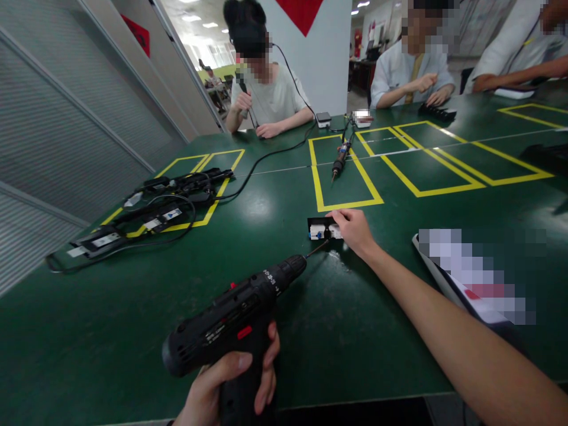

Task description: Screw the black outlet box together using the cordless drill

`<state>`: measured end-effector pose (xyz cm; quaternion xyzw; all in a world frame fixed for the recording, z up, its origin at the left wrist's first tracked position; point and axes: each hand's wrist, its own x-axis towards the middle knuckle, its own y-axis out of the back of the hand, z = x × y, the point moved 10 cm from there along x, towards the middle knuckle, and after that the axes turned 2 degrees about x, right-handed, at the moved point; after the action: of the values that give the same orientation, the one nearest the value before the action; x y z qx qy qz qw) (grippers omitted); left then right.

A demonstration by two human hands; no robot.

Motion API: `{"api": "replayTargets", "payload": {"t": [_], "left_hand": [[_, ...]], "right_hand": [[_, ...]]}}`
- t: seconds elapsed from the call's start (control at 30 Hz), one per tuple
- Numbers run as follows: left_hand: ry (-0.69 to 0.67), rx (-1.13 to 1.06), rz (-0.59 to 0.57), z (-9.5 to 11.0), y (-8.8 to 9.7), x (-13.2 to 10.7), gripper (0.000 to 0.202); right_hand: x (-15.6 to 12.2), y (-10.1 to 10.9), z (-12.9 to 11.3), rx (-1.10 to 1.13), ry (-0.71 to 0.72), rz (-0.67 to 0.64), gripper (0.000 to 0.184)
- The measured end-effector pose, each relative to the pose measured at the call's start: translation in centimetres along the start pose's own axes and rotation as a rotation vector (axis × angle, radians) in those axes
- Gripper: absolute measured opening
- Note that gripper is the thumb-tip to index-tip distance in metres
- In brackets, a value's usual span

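Observation:
A black cordless drill [235, 313] with red buttons fills the lower middle of the head view. My left hand [239, 373] is wrapped round its handle. From the chuck a long thin bit [316, 249] points up and right, and its tip appears to meet a small black-and-white part [328, 231] with a blue piece at its left end. My right hand [354, 229] grips the right end of this part on the green table. Its fingers hide that end, so what lies beneath them cannot be made out.
Black devices with cables [173, 201] lie at the left. A slim electric screwdriver [341, 160] rests inside a yellow taped rectangle [350, 207]. A partly blurred flat item [470, 284] lies right of my forearm. Several people sit across the green table [110, 331].

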<state>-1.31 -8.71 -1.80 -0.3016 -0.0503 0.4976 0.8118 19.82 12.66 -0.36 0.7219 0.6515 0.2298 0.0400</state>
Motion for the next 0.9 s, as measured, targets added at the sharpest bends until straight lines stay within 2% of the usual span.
{"api": "replayTargets", "payload": {"t": [0.9], "left_hand": [[0.001, 0.003, 0.004, -0.18, 0.34, -0.12, 0.032]], "right_hand": [[-0.11, 0.14, -0.53, -0.002, 0.005, -0.005, 0.024]]}}
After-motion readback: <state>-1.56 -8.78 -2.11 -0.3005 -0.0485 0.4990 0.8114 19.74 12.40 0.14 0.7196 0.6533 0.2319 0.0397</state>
